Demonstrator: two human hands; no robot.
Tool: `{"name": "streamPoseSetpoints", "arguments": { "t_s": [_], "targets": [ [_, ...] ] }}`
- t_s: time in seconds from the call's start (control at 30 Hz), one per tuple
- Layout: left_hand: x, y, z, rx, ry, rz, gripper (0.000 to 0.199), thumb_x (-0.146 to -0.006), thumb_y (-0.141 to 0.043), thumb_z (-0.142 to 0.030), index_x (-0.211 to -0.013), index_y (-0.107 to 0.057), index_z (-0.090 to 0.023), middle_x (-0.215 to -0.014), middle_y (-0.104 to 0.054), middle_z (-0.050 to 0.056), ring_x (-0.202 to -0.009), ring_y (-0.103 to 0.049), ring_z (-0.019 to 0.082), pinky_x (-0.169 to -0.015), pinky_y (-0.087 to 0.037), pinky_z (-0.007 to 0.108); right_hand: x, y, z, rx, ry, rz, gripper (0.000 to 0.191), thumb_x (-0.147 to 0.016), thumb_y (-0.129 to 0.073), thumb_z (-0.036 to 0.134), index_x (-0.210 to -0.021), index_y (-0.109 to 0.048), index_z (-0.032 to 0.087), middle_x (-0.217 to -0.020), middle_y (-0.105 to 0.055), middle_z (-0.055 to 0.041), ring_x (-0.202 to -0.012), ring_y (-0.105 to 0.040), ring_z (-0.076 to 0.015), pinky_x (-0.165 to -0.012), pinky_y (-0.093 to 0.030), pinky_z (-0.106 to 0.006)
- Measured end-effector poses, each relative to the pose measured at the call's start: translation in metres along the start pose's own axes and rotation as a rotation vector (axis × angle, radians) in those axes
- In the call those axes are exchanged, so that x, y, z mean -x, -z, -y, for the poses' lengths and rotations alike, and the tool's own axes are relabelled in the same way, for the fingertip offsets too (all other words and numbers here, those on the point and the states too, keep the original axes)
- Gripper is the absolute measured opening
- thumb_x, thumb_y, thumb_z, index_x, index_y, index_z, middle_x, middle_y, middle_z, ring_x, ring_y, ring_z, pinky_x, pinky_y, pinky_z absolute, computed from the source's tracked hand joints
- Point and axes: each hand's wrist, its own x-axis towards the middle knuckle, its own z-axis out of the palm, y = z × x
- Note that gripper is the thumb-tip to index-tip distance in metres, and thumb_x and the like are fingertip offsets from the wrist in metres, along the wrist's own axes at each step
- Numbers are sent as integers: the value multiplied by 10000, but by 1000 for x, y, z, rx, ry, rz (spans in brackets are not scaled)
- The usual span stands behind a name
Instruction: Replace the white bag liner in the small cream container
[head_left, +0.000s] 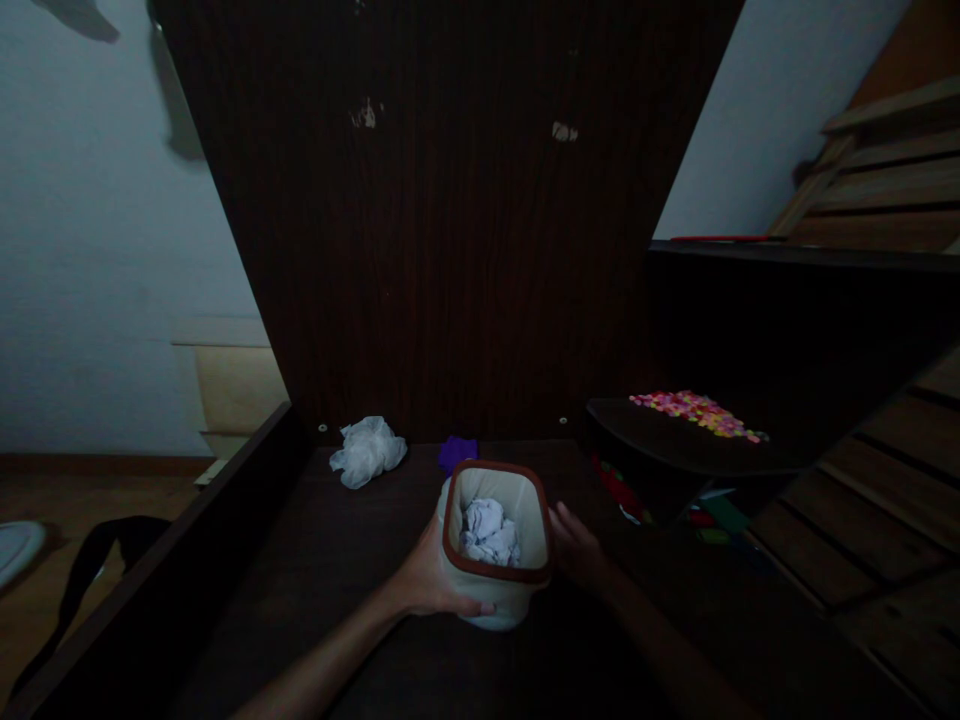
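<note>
A small cream waste bin (491,600) with a brown rim stands in front of me, tilted so that its mouth faces me. Crumpled white paper (489,533) lies inside it. My left hand (431,575) grips the bin's left side, its thumb across the front. My right hand (577,545) is against the right side of the bin, its fingers partly hidden in shadow and behind the wall. Just behind the bin lies a purple piece (457,453), partly covered by the rim. A crumpled whitish plastic bag (368,451) sits farther left at the back.
The dark wooden desk (300,590) has a tall back panel (465,250) and a raised left edge (165,560). On the right, a curved shelf (637,430) bears a pile of pink and yellow bits (697,410); coloured items lie beneath. Wooden slats (885,190) stand beyond.
</note>
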Motion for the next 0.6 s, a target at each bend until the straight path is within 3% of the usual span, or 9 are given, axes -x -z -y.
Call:
{"name": "streamPoseSetpoints", "arguments": {
  "t_s": [0.07,0.17,0.23,0.4,0.5,0.6],
  "targets": [
    [-1,-5,2,44,-9,-12,1508,-481,-959,-539,-1617,-43,-163,-1593,-373,218,-1424,-378,521,-1230,-259,619,15,4,5,-15,-14,84,688,-668,-761,719,-1184,-736,265,-1217,-746,-97,-1234,-634,-337,-1032,-497,-476],
    [-4,-11,4,74,15,6,1523,-468,-970,-539,-1610,-36,-160,-1560,-402,247,-1431,-381,502,-1220,-269,620,30,2,11,13,-60,256,975,-439,-960,533,-1313,-660,221,-1351,-666,-149,-1331,-540,-392,-1109,-408,-564],
    [-6,-14,3,49,27,0,1529,-457,-975,-533,-1611,-39,-173,-1560,-399,236,-1448,-358,491,-1228,-248,617,34,-2,14,70,-86,307,1042,-416,-989,394,-1371,-611,212,-1391,-631,-158,-1376,-490,-395,-1147,-341,-605],
    [-11,-15,3,3,6,43,1436,-523,-933,-575,-1617,-51,-281,-1607,-353,121,-1460,-346,463,-1246,-244,539,33,-5,10,188,-60,244,807,-558,-918,250,-1316,-648,184,-1322,-672,-157,-1345,-520,-375,-1159,-317,-621],
    [-16,-7,6,-58,-43,117,1466,-518,-933,-589,-1620,-47,-203,-1600,-344,176,-1440,-367,472,-1239,-225,579,30,4,8,253,-74,286,701,-587,-869,204,-1261,-680,167,-1361,-649,-164,-1343,-522,-391,-1146,-335,-627],
    [-21,5,6,-221,-89,213,1481,-481,-961,-564,-1618,-106,-154,-1625,-278,224,-1478,-295,470,-1247,-138,612,29,12,7,305,-46,284,719,-562,-863,174,-1259,-684,177,-1381,-641,-155,-1357,-509,-397,-1147,-345,-622]
  ]
}}
